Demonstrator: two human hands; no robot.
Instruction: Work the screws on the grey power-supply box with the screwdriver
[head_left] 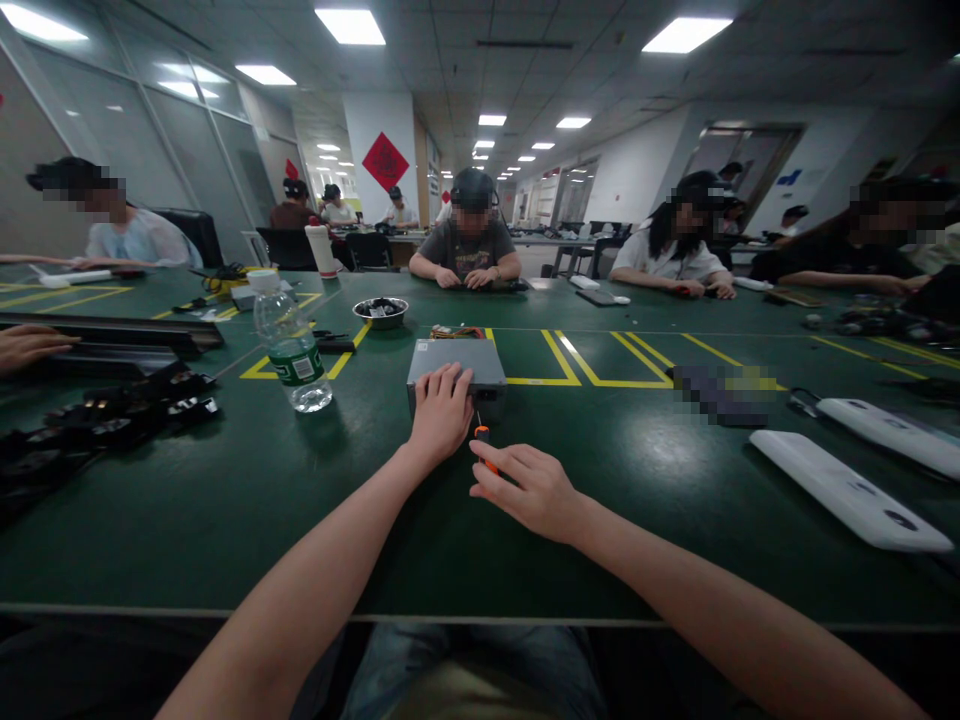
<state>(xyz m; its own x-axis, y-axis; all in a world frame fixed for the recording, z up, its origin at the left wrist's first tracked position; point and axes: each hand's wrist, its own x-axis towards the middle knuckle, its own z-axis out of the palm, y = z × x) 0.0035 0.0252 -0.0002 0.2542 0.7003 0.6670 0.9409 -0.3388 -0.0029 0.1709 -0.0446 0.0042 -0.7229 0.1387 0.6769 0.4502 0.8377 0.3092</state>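
Observation:
A grey metal computer power supply (459, 358) sits on the green table in front of me, its socket side facing me and a bundle of wires (456, 333) behind it. My left hand (441, 412) holds the box, with fingers bent over its top and front edge. Pinched in my right hand (525, 485) is a screwdriver (482, 434) with an orange and black handle. Its thin shaft points up at the front face of the box, near the lower edge. Whether the tip sits in a screw is too small to tell.
Left of the box stand a water bottle (300, 365) and a metal bowl (381, 312) of small dark parts. Black parts (112, 415) lie at far left beside another person's hand (34, 347). White elongated devices (847, 485) lie at right. A person (469, 245) sits opposite.

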